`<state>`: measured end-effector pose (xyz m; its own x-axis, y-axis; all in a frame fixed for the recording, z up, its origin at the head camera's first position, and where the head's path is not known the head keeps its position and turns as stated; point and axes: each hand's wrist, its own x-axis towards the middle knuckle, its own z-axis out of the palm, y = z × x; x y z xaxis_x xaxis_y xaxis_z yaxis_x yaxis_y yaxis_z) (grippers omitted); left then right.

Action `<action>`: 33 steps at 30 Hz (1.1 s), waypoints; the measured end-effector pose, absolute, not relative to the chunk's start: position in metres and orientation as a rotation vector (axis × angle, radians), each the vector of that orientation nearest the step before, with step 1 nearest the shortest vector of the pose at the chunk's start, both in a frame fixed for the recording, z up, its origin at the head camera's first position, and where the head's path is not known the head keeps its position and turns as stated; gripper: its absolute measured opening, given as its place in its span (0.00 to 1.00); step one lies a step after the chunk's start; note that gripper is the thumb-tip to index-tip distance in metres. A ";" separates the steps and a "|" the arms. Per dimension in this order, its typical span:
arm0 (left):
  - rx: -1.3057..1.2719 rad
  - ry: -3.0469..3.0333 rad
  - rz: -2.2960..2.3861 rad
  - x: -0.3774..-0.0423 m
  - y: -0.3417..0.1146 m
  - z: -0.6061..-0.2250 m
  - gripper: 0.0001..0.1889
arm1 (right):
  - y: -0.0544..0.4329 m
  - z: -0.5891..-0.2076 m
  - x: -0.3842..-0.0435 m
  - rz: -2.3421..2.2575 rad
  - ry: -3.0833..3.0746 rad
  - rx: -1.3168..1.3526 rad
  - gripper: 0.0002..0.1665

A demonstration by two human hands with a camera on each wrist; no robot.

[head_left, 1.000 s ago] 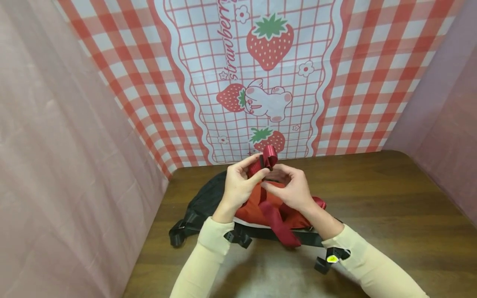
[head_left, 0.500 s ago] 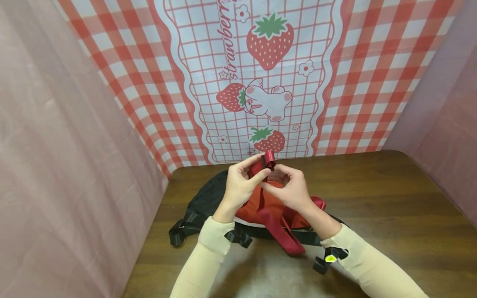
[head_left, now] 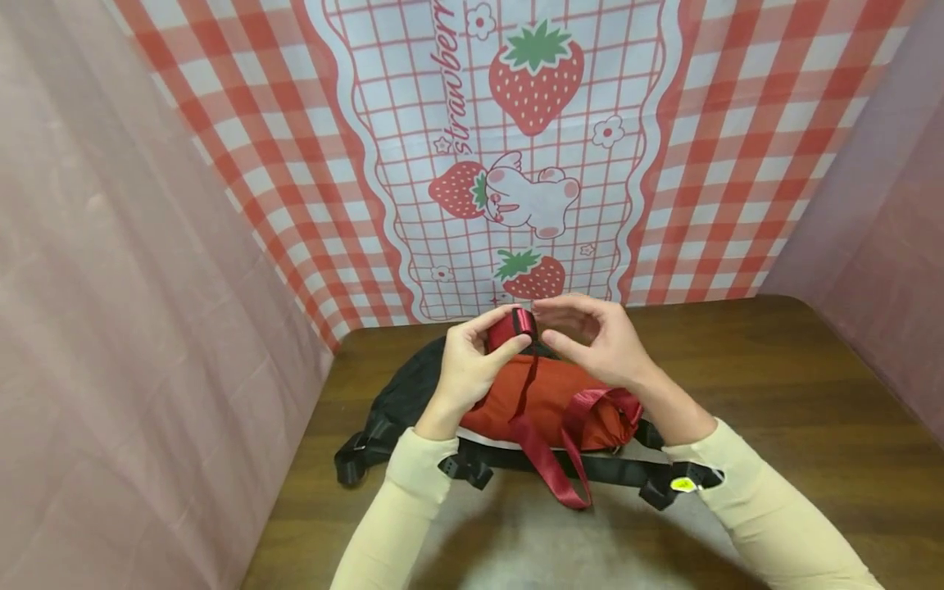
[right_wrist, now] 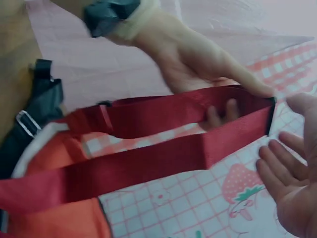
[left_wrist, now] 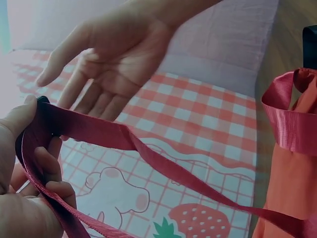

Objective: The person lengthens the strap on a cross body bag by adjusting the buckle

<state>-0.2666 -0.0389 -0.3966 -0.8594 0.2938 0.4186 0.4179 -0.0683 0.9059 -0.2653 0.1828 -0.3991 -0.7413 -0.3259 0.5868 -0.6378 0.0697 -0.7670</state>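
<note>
A dark red webbing strap (head_left: pixel 546 467) runs up from an orange-red and black bag (head_left: pixel 549 393) lying on the table. My left hand (head_left: pixel 468 367) pinches the strap where it threads through a black slide buckle (right_wrist: pixel 271 116); its fingers reach inside the strap loop in the left wrist view. Two lengths of strap (right_wrist: pixel 148 158) stretch from the buckle back toward the bag in the right wrist view. Just right of the buckle, my right hand (head_left: pixel 608 340) holds nothing, its thumb and fingers parted.
Black straps with buckles (head_left: pixel 369 447) trail from the bag's left end and front edge. A second red strap loop (left_wrist: pixel 292 114) stands at the bag's right end. Behind the wooden table (head_left: pixel 737 393) hangs a strawberry-print cloth (head_left: pixel 534 90), with pink curtains (head_left: pixel 125 287) at both sides.
The red loop sticking up from the buckle has drawn down flat. My right hand has let go and moved right. The slack strap in front has swung into a hanging loop.
</note>
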 end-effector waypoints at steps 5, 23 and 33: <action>-0.842 -2.089 -2.078 -0.265 -0.039 -0.399 0.24 | 0.186 -0.383 -0.268 1.731 -2.224 1.004 0.21; -0.902 -2.268 -2.060 -0.278 -0.054 -0.385 0.22 | 0.179 -0.366 -0.278 1.950 -2.119 0.753 0.15; -0.887 -2.269 -2.128 -0.278 -0.053 -0.388 0.25 | 0.168 -0.372 -0.277 1.924 -2.204 0.679 0.16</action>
<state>-0.2779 -0.0531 -0.3881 -0.8456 0.4448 0.2951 0.3230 -0.0138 0.9463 -0.2771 0.1683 -0.3722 -0.8888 -0.2420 0.3892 -0.4183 0.0813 -0.9047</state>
